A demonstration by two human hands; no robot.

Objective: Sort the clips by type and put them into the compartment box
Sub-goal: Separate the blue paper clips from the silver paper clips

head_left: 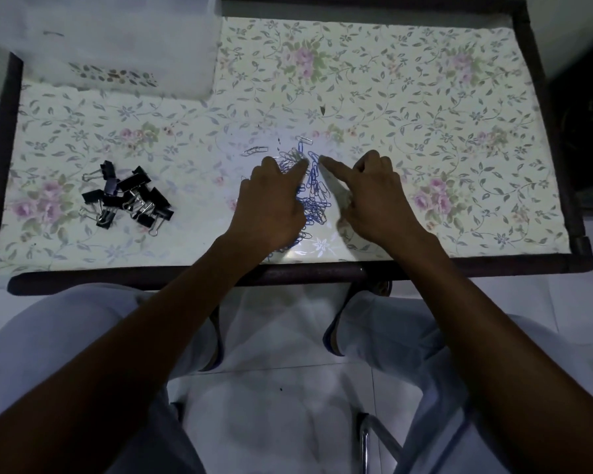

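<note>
Left hand (271, 203) down on the heap of paper clips (310, 196), fingers bent over its left side, forefinger reaching into the wire; whether anything is actually pinched, impossible to tell. Right hand (374, 196) beside the heap's right edge, forefinger straight and touching the clips, other fingers loosely curled, nothing gripped. Heap at the middle of the surface (425, 114), near its front edge: thin bent wire, blue and silver mixed, loops tangled together. A few silver strays (304, 139) just beyond the heap. Probably very light, springy, slick on the glossy flowered covering; likely to snag and lift in clumps, so best raked apart with fingertips, then pinched singly across the flat of the loop. Well apart to the left, a pile of binder clips (127, 200): black folded metal bodies, silver wire handles, stiffer and heavier by the look, easiest taken by the body. Far left corner, a translucent plastic box (117, 46), contents and compartments too washed out to read.
</note>
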